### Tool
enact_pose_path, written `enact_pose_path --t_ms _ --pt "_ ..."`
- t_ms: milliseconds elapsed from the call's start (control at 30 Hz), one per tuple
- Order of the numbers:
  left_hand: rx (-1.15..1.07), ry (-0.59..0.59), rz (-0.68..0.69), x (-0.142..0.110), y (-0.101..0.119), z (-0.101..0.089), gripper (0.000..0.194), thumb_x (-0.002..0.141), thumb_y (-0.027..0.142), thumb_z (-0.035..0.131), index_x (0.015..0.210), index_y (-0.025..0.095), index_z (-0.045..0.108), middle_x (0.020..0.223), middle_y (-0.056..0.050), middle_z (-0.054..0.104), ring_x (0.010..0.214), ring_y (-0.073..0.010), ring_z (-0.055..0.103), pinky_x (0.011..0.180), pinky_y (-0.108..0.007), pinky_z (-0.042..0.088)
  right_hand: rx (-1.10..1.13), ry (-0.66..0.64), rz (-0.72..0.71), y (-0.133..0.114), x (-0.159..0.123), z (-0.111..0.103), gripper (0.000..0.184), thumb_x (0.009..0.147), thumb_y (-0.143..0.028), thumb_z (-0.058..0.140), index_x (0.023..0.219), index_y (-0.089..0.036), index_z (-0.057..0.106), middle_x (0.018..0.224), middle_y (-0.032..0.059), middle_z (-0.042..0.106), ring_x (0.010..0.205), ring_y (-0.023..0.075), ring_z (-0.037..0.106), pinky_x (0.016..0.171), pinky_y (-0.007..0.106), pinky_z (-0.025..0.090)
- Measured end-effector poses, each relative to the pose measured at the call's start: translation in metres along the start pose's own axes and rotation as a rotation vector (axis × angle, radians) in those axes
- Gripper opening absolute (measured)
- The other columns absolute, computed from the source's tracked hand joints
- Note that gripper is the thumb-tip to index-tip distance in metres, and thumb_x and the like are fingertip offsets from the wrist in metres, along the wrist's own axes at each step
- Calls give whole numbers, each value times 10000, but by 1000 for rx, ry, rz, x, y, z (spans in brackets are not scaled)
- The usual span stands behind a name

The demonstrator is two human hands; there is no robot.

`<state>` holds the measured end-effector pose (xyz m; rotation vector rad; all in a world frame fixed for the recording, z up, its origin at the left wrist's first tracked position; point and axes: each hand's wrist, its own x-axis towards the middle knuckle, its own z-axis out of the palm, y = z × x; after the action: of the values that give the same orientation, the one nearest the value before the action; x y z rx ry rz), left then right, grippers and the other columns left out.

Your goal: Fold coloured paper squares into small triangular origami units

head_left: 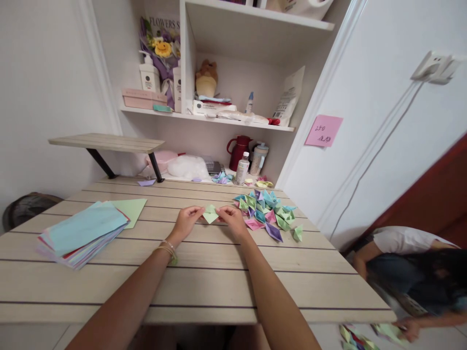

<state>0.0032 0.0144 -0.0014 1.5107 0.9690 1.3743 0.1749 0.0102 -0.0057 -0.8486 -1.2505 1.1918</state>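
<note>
A small folded piece of light green paper [210,214] is held just above the slatted table, near its middle. My left hand [187,222] pinches its left side between thumb and fingers, and my right hand [232,218] pinches the right side the same way. To the right of my right hand lies a pile of folded paper boats [268,209] in green, blue, purple and pink. A purple boat [274,232] sits at the pile's near edge. On the left, a stack of coloured paper sheets [87,228] rests with a light blue sheet on top.
A raised wooden shelf [109,142] on black legs stands at the back left. Behind the table are a clear bottle [242,168], a dark red jug [240,151] and a tumbler [259,159]. At the right, another person [404,272] bends low near more folded paper [357,339] on the floor.
</note>
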Motion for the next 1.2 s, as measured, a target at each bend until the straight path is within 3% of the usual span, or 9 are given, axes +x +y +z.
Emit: enact_pose_path --t_ms 100,233,333,467,667,800,900,1067,1200 --pt "41 20 33 -1 1 0 239 671 367 644 729 135 664 674 -31 671 654 -162 615 635 -263 497 25 3 2 2 0 2 302 599 -384 710 768 -160 600 567 -24 604 512 121 578 572 272 504" --pt "-37 33 50 0 -4 0 337 666 356 654 911 128 616 660 -28 658 602 -142 608 584 -257 496 18 -8 -8 3 -1 4 338 598 -406 702 805 -164 589 550 -26 593 510 125 578 566 281 513" --pt "-43 41 46 1 -6 -1 342 660 368 656 889 117 623 702 -47 666 591 -133 602 571 -249 494 -37 -28 -30 4 -1 4 334 571 -389 720 780 -142 634 665 33 651 595 150 605 607 291 513" --pt "18 76 29 1 -3 -1 335 659 406 644 822 114 663 750 -63 683 592 -139 594 585 -262 496 -137 -54 -89 5 -2 3 439 499 -297 771 891 -135 656 750 50 676 665 168 616 649 300 502" --pt "-31 1 25 -1 -2 2 377 625 383 685 890 116 651 754 -62 679 652 -153 616 618 -267 507 -474 4 -306 1 -3 0 291 663 -287 667 926 -164 673 887 75 664 706 154 598 644 271 485" --pt "10 5 60 -2 -2 2 355 671 408 637 888 127 649 802 -66 675 676 -156 617 617 -265 511 -780 -36 -458 -6 -5 -2 234 762 -246 586 977 -194 662 822 65 664 720 158 588 687 275 467" --pt "98 5 105 -4 -2 2 319 661 394 649 850 137 667 802 -64 679 692 -160 614 629 -259 506 -881 -66 -514 -10 -8 -3 216 801 -222 541 981 -194 658 816 68 669 766 168 598 716 277 458" --pt "90 -20 59 -5 -4 1 321 649 381 664 853 133 660 597 -27 645 565 -151 605 565 -270 518 -849 -34 -497 -9 -10 1 180 803 -217 531 902 -212 681 862 61 689 797 173 619 721 272 466" --pt "-58 25 18 -2 -7 2 348 643 378 672 868 116 636 746 -69 686 668 -176 645 668 -322 535 -783 -30 -424 -2 -9 7 202 784 -259 547 931 -212 678 847 58 696 740 172 631 668 263 484"
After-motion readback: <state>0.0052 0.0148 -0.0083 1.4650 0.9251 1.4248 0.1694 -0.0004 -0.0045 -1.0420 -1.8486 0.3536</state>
